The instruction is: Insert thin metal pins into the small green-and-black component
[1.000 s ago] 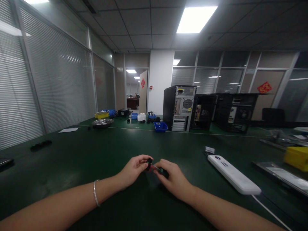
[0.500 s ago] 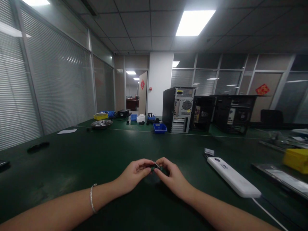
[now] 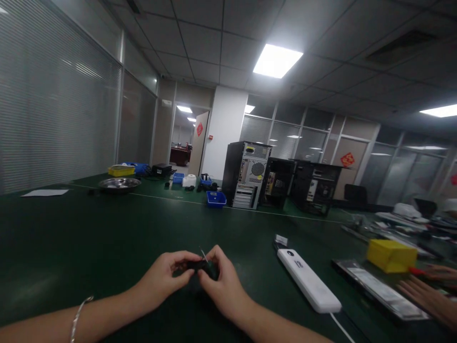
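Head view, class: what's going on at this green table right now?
A person's left hand and right hand meet over the green table, pinching a small dark part between the fingertips; what it is cannot be told. A white power strip lies to the right, past it a yellow box. Another person's hand rests at the right edge. Computer towers stand farther back.

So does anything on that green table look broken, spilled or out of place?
Nothing stands out. Both hands, left hand and right hand, pinch a small dark part over the green table; the white power strip lies flat and the computer tower stands upright.
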Tool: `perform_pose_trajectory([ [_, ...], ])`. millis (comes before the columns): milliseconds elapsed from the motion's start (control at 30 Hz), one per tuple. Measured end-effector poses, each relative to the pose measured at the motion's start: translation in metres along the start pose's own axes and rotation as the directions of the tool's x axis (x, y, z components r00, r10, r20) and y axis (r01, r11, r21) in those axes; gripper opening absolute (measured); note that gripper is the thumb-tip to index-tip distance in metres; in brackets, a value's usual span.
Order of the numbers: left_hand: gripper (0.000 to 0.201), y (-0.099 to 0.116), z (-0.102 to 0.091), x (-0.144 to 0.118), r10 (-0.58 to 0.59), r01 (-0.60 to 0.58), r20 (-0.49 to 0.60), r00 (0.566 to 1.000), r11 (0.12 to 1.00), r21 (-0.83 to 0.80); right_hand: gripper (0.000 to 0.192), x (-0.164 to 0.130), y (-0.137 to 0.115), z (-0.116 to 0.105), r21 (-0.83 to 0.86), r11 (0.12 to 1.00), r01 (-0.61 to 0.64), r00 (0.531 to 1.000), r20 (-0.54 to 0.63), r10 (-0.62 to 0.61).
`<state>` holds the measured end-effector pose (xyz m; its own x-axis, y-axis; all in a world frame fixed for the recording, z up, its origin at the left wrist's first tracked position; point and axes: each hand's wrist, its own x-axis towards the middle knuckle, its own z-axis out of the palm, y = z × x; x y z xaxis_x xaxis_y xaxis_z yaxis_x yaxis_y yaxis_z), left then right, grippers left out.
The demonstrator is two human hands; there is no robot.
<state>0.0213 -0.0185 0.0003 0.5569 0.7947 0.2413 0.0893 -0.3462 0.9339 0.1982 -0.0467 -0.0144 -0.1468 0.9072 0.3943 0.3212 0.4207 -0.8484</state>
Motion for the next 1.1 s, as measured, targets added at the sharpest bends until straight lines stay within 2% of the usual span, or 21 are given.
perform_pose_trajectory([
  [233, 0.032, -0.012, -0.002, 0.006, -0.040, 0.042, 0.024, 0.999, 0.995, -0.096, 0.013, 0.003, 0.004, -0.002, 0.050, 0.998, -0.037, 0.999, 0.041, 0.035],
  [367, 0.040, -0.008, -0.005, 0.001, -0.081, 0.087, 0.052, 0.995, 0.989, -0.123, 0.014, 0.003, 0.004, -0.002, 0.046, 0.998, -0.042, 0.996, 0.082, 0.038],
  [467, 0.033, -0.004, -0.006, -0.001, -0.059, 0.066, 0.056, 0.997, 0.988, -0.139, 0.015, 0.002, 0.001, -0.003, 0.034, 0.999, -0.040, 0.994, 0.102, 0.036],
  [567, 0.027, -0.003, -0.007, -0.001, -0.034, 0.039, 0.030, 0.999, 0.985, -0.167, 0.019, -0.001, -0.004, -0.004, 0.075, 0.993, -0.087, 0.990, 0.117, 0.078],
  [700, 0.024, -0.003, -0.011, -0.001, -0.095, 0.086, -0.055, 0.994, 0.985, -0.147, 0.016, -0.004, -0.008, -0.006, 0.166, 0.982, -0.090, 0.988, 0.136, 0.067],
  [867, 0.032, 0.002, -0.014, -0.003, -0.159, 0.138, -0.077, 0.984, 0.964, -0.229, 0.014, -0.004, -0.011, -0.012, -0.010, 0.998, 0.058, 0.992, 0.110, -0.056],
  [967, 0.030, 0.005, -0.016, -0.003, -0.185, 0.168, -0.051, 0.982, 0.956, -0.239, 0.016, -0.002, -0.010, -0.015, -0.113, 0.991, 0.075, 0.992, 0.113, -0.063],
  [1100, 0.025, 0.007, -0.015, -0.002, -0.183, 0.173, -0.046, 0.982, 0.970, -0.173, 0.019, 0.000, -0.009, -0.020, -0.218, 0.971, 0.097, 0.992, 0.095, -0.078],
])
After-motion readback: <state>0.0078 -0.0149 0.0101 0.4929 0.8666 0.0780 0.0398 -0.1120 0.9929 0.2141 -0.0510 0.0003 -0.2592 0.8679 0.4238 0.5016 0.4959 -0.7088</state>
